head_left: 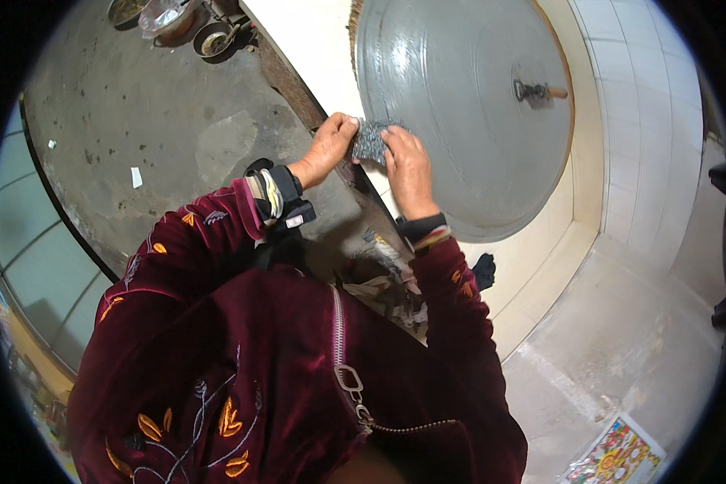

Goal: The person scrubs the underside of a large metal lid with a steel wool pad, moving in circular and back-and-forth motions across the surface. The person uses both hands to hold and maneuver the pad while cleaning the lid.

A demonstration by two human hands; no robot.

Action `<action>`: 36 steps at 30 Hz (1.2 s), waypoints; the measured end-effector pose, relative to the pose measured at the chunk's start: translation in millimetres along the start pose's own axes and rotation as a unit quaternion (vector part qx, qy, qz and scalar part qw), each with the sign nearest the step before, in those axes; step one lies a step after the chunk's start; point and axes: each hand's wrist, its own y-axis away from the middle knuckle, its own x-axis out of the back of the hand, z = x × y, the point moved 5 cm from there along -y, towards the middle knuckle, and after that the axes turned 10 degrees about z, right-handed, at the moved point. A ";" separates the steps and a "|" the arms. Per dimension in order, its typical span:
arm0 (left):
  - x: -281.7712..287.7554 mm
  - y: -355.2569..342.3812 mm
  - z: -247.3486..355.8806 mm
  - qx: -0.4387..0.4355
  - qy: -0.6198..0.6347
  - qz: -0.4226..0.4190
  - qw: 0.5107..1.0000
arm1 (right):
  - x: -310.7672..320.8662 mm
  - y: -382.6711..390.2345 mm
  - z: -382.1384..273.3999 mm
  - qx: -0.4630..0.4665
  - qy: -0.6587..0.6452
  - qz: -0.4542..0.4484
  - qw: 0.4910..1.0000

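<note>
Both hands hold a flat, grey speckled pad [370, 141] at the near left edge of a large round grey disc [456, 145], set on a cream tiled ledge [524, 298]. My left hand [323, 149] has its fingers closed on the pad's left end, near the ledge's dark edge. My right hand [408, 169] grips the pad's right side, its fingers bent over it. A wooden-ended handle [540, 92] sits on the disc toward the right.
A concrete floor [169, 113] lies left, with bowls [175, 22] and a pan [214, 42] at top. White tiled wall [629, 121] curves at right. Crumpled debris [383, 266] lies below the ledge; a black cloth [482, 273] and colourful printed sheet [617, 452] are at right.
</note>
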 end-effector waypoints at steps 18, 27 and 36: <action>37.9 -88.0 89.2 -0.053 0.002 -0.050 0.997 | -103.9 -340.1 54.7 0.071 0.231 0.072 0.968; 35.9 -118.4 139.5 -0.331 -0.300 0.061 0.892 | -68.6 -221.0 -0.3 0.263 0.221 -0.077 0.936; 5.2 -120.1 172.9 -0.637 -0.396 -0.104 0.653 | -95.7 -321.1 48.2 0.153 0.329 -0.113 0.925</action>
